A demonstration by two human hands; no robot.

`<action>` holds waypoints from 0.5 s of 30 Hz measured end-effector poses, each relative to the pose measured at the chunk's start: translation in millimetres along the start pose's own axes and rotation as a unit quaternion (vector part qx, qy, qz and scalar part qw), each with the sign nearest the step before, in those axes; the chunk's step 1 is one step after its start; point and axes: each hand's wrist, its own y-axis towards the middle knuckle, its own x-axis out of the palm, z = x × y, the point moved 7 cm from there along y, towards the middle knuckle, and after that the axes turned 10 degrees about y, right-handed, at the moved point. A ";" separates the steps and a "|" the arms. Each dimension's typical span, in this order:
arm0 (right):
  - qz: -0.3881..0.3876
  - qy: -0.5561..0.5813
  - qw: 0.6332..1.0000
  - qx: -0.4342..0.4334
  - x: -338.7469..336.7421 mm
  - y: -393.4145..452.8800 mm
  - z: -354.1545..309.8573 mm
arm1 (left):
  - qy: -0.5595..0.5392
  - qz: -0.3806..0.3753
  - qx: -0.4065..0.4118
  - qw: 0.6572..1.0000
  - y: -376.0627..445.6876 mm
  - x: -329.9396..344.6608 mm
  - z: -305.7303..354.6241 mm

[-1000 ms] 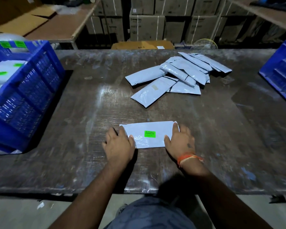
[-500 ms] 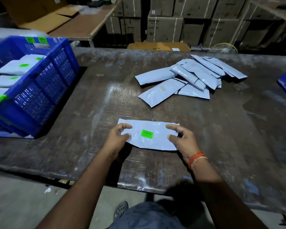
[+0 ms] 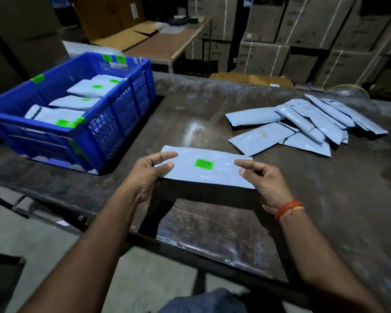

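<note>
At the far left of the table (image 3: 190, 114), whose dark top is scuffed and covered in a glossy, wrinkled film, stands a blue plastic crate (image 3: 113, 129) with lattice walls and green stickers on its rim. Flat grey packets (image 3: 75, 102) lie overlapping inside it, several with a small bright green sticker. Just right of the crate, near the table's front edge, the left hand (image 3: 149, 175) pinches one short end of a grey mailer (image 3: 221, 175), thumb on top and fingers curled beneath. This mailer is a long, flat rectangle of smooth, slightly crinkled plastic, held level a little above the table, with its dark shadow on the film below. A green label (image 3: 204, 164) with dark print too small to read sits near its middle. The right hand (image 3: 264, 181) pinches the opposite short end the same way, and an orange thread band (image 3: 288, 210) circles its wrist. Further right and farther back, a loose heap of pouches (image 3: 303, 125) of the same grey plastic fans out across the table, unlabelled on the faces that show, their edges overlapping. Behind the table rise strapped cardboard cartons (image 3: 303, 30), matte and boxy
</note>
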 end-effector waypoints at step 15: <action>-0.019 -0.040 0.996 -0.081 243.4 38.4 -55.0 | 0.166 0.051 0.124 0.977 4.3 -238.5 148.8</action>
